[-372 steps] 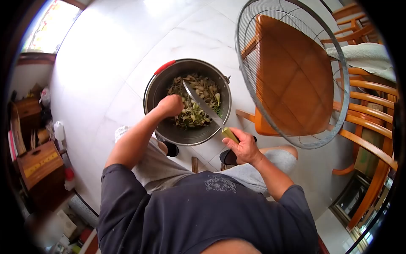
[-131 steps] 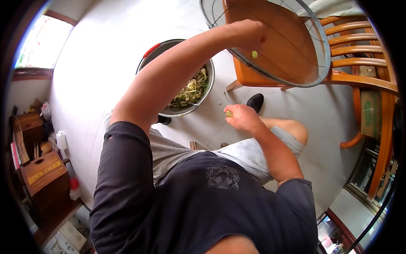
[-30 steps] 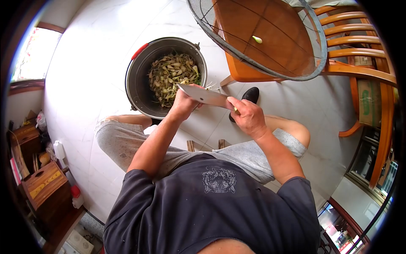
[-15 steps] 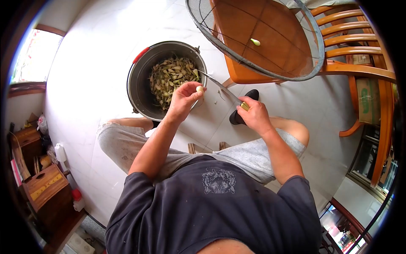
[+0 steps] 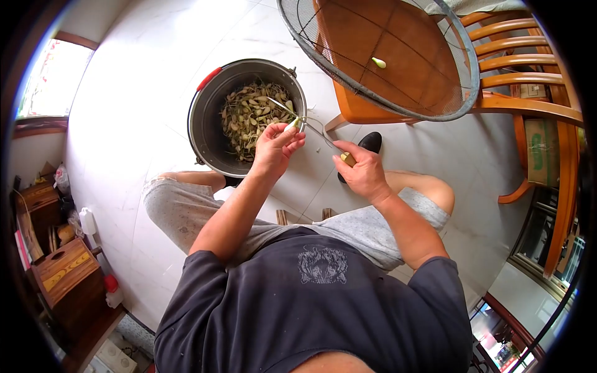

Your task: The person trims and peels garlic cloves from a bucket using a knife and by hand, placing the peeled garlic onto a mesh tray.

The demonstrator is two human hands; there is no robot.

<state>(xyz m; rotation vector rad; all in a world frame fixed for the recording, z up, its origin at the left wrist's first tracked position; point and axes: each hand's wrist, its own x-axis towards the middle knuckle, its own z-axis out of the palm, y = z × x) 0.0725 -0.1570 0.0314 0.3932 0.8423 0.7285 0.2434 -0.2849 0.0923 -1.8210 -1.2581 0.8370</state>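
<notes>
My left hand (image 5: pixel 273 151) pinches a small pale onion bulb (image 5: pixel 293 124) over the near right rim of a dark metal bucket (image 5: pixel 200 140). My right hand (image 5: pixel 365 172) grips a long thin knife (image 5: pixel 322 135) by its yellowish handle. The blade slants up and left across the bucket's rim, and it meets the greenish end of the bulb at my left fingertips. A heap of similar bulbs (image 5: pixel 245 124) with stringy roots and stalks lies inside the bucket.
A round mesh sieve (image 5: pixel 477 74) rests on a wooden chair (image 5: pixel 356 105) at the upper right, with one peeled bulb (image 5: pixel 379 63) in it. Small scraps lie on the tiled floor (image 5: pixel 155 81). A wooden cabinet (image 5: pixel 68 267) stands at the left.
My right hand has moved left and slightly up with the knife, whose blade now reaches the bulb and farther over the bucket. My left hand has turned the bulb, its greenish end now showing.
</notes>
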